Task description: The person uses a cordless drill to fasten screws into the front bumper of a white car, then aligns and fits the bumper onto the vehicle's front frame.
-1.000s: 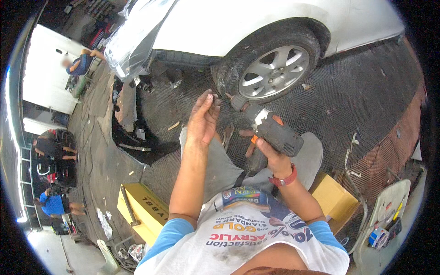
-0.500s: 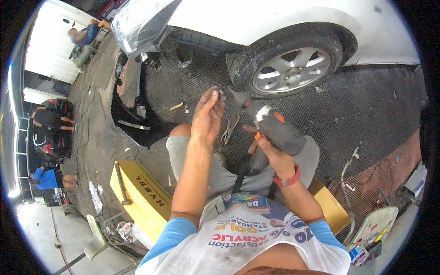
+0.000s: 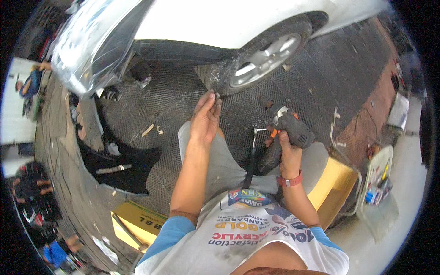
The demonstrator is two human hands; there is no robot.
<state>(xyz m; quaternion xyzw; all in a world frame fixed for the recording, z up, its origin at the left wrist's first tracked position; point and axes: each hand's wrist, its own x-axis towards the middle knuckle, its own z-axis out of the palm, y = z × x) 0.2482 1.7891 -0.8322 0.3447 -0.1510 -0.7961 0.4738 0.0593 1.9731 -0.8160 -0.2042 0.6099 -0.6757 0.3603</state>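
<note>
My left hand (image 3: 206, 117) is raised in front of the car's front tyre. Thumb and fingertips pinch together on something too small to make out. A dark cordless drill (image 3: 293, 128) with an orange switch is gripped in my right hand (image 3: 289, 153), held over my right thigh with its nose tilted up and to the left. Beyond both hands, the white car's front wheel (image 3: 268, 62) shows silver spokes under the arch. A silver metal tool (image 3: 255, 137) with a bent end stands out between my legs; its lower part is hard to make out.
Clear film covers the headlight (image 3: 98, 50). A black curved plastic panel (image 3: 123, 169) lies on the floor at left. Yellow boxes flank me, left (image 3: 133, 220) and right (image 3: 332, 183). A pale stool (image 3: 373, 201) holds small items. People are at far left.
My view has swung to the right, shifting the car and wheel left and up. The drill sits lower and nearer my right thigh. The left hand stays pinched, close to the tyre.
</note>
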